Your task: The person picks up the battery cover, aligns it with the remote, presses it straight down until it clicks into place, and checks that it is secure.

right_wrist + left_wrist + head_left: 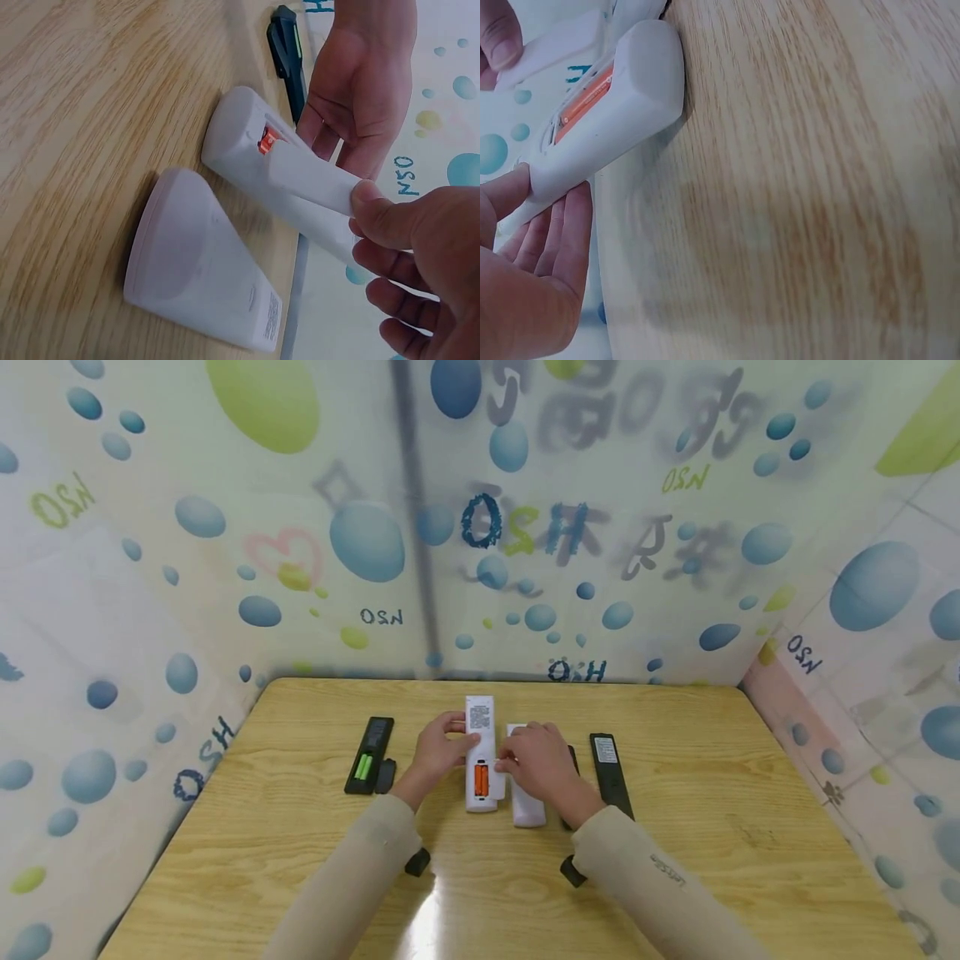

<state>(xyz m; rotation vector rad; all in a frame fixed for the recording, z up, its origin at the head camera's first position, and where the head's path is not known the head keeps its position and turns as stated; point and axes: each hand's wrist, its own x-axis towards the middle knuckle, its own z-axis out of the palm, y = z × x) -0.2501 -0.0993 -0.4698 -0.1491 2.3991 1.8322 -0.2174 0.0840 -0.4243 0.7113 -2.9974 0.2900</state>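
A white remote control lies face down on the table, its battery bay uncovered with orange batteries inside. My left hand grips its upper part, thumb on the back and fingers along the far side, as the left wrist view shows. Between thumb and fingers my right hand pinches a white battery cover, held just over the bay's edge. Close beside, under the right hand in the head view, lies a second white remote, also back up.
At left lies a black remote with green batteries, a black cover beside it. Another black remote lies at right, one more partly hidden by the right hand. A patterned wall stands behind the table.
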